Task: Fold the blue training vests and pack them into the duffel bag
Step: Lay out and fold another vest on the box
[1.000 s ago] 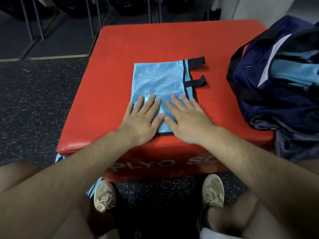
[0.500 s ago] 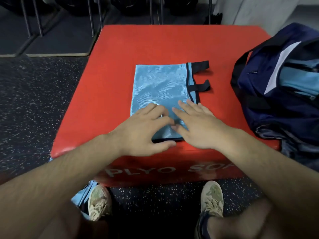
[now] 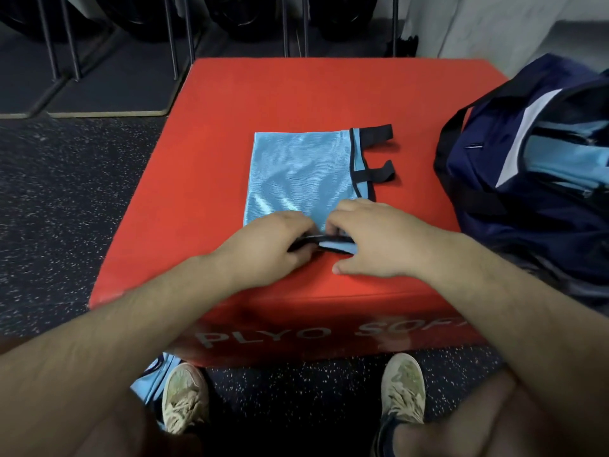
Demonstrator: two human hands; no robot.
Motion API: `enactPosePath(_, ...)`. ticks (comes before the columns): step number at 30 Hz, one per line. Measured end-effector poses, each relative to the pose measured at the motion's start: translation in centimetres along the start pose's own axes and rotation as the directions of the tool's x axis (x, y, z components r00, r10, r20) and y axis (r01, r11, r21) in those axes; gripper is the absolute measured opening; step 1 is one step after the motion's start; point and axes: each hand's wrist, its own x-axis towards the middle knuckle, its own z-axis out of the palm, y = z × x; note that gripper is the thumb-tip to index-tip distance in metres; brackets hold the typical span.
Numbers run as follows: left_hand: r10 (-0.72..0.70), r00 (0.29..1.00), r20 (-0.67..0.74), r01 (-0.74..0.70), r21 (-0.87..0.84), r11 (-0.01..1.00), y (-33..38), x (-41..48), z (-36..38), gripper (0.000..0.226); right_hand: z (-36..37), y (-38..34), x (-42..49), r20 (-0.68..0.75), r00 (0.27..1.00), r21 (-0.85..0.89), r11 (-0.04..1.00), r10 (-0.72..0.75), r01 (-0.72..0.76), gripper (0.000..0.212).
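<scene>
A light blue training vest (image 3: 298, 169) with black trim lies folded flat on the red plyo box (image 3: 230, 94), two black straps sticking out on its right side. My left hand (image 3: 270, 244) and my right hand (image 3: 375, 239) grip the vest's near edge side by side, fingers curled round it, and the edge is lifted a little off the box. The navy duffel bag (image 3: 527, 192) sits open at the box's right edge, with light blue vest fabric (image 3: 560, 159) showing inside it.
More light blue fabric (image 3: 155, 374) lies on the speckled floor by my left shoe. A metal rack with dark tyres stands behind the box. A grey wall is at the back right.
Both hands went from lying flat on the vest to curling round its near edge and lifting it. The view has shifted down slightly.
</scene>
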Motion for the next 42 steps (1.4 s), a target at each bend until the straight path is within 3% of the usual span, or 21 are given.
enactPosePath(5,-0.149,0.988,-0.028,0.144,-0.139,0.98,0.3,0.3,-0.4,0.015,0.0,0.8,0.4,-0.071,0.997,-0.016,0.999,0.031,-0.032,0.012)
enactPosePath(9,-0.137,0.989,0.056,0.133,0.074,0.988,0.1,-0.4,-0.9,0.044,-0.4,1.7,0.5,-0.06,0.997,0.063,0.997,0.053,-0.049,0.009)
enactPosePath(14,-0.271,0.961,0.049,0.264,0.113,0.958,-0.8,-0.7,-3.3,0.019,-1.3,3.0,-0.2,-0.062,0.994,0.061,0.994,0.092,-0.089,0.019)
enactPosePath(18,-0.369,0.92,0.134,0.373,-0.01,0.928,-1.2,-1.1,-5.4,0.013,-2.8,3.4,-1.3,0.034,0.991,0.137,0.982,0.128,-0.131,0.017)
enactPosePath(22,-0.381,0.883,0.275,0.456,-0.303,0.837,-1.6,-1.6,-7.7,0.006,-4.9,3.7,-2.6,0.247,0.965,0.329,0.93,0.082,-0.163,0.033)
enactPosePath(24,-0.414,0.872,0.259,0.489,-0.458,0.743,-2.2,-1.3,-8.4,0.007,-5.6,4.0,-2.7,0.198,0.974,0.397,0.9,0.108,-0.181,0.037)
enactPosePath(27,-0.487,0.858,0.161,0.48,-0.588,0.651,-3.2,-0.1,-8.5,0.007,-5.8,4.4,-1.4,0.019,0.976,0.51,0.837,0.217,-0.197,0.013)
enactPosePath(32,-0.625,0.781,-0.018,0.443,-0.689,0.574,-6.2,2.8,-6.4,0.026,-4.0,5.2,2.5,-0.224,0.868,0.521,0.808,0.443,-0.277,0.015)
enactPosePath(35,-0.68,0.726,-0.104,0.477,-0.637,0.606,-7.5,4.4,-5.0,0.048,-2.6,5.6,4.4,-0.291,0.827,0.516,0.807,0.481,-0.287,0.02)
enactPosePath(40,-0.686,0.697,-0.211,0.607,-0.336,0.72,-8.8,6.0,-2.8,0.029,0.2,6.3,6.5,-0.296,0.808,0.462,0.817,0.51,-0.346,0.022)
enactPosePath(42,-0.681,0.693,-0.239,0.616,-0.295,0.73,-9.3,6.4,-2.2,0.027,1.2,6.5,6.8,-0.33,0.801,0.448,0.829,0.5,-0.334,0.021)
